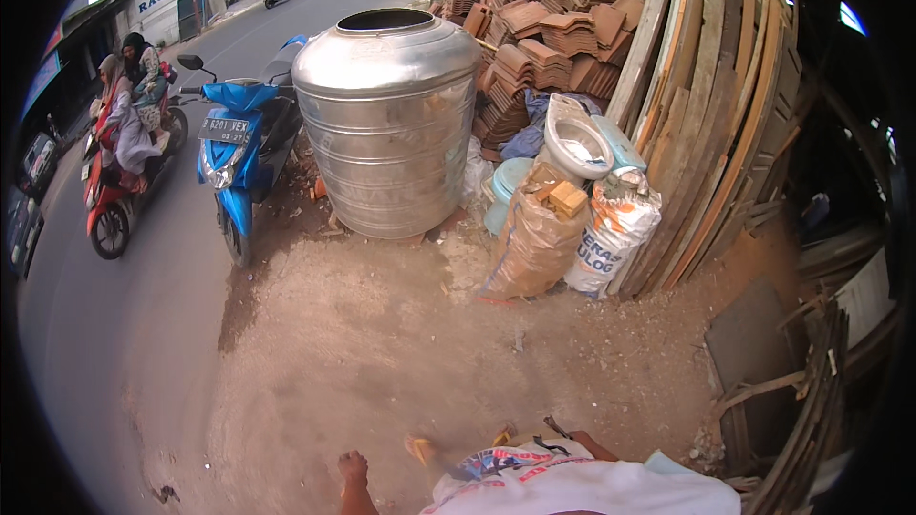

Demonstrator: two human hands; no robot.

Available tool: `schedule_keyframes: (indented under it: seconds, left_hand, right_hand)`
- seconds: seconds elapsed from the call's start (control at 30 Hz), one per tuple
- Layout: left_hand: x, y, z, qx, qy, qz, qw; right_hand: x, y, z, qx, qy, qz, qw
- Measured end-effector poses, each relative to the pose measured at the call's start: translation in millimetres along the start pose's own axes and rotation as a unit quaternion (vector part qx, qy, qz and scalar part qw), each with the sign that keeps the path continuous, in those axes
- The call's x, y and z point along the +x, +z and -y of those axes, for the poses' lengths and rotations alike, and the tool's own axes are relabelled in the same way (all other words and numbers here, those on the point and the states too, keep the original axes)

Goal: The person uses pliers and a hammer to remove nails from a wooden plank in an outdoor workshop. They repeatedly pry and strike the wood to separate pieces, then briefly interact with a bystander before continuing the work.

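Observation:
Low in the head view, my left hand hangs over the bare dirt, its fingers curled in, with nothing seen in them. My right hand is mostly hidden beside my white shirt; a thin dark object sticks out by it, too small to name. Both hands are well apart from the things ahead. Farther off stands a large ribbed stainless steel tank with a round opening on top. To its right are a brown sack with wooden blocks on it and a white printed sack.
A blue motor scooter is parked left of the tank. Two people ride a red scooter on the road. Clay roof tiles, a pale toilet bowl, a light-blue bucket and leaning planks stand behind. Scrap wood lies right.

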State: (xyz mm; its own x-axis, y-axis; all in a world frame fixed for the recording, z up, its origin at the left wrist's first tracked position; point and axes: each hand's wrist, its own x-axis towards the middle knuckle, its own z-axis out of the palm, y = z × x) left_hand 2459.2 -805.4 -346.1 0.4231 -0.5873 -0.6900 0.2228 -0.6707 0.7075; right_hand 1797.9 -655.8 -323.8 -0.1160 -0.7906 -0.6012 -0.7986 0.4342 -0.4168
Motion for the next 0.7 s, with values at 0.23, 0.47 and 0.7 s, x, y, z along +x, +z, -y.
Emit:
schedule_keyframes:
  seconds: [0.23, 0.47, 0.7]
  left_hand:
    - [-43.3, 200.7, 23.4, 0.322, 0.115, 0.298, 0.891]
    - [-118.4, 318.0, 9.5, 0.301, 0.104, 0.397, 0.861]
    - [-164.4, 362.6, 9.6, 0.725, 0.347, 0.412, 0.428]
  right_hand:
    - [-17.2, 85.3, -56.2, 0.144, 0.014, -0.052, 0.988]
    - [-93.4, 102.2, -112.2, 0.316, 0.229, -0.104, 0.915]
    - [-149.8, 51.5, -155.7, 0.480, 0.357, -0.191, 0.778]
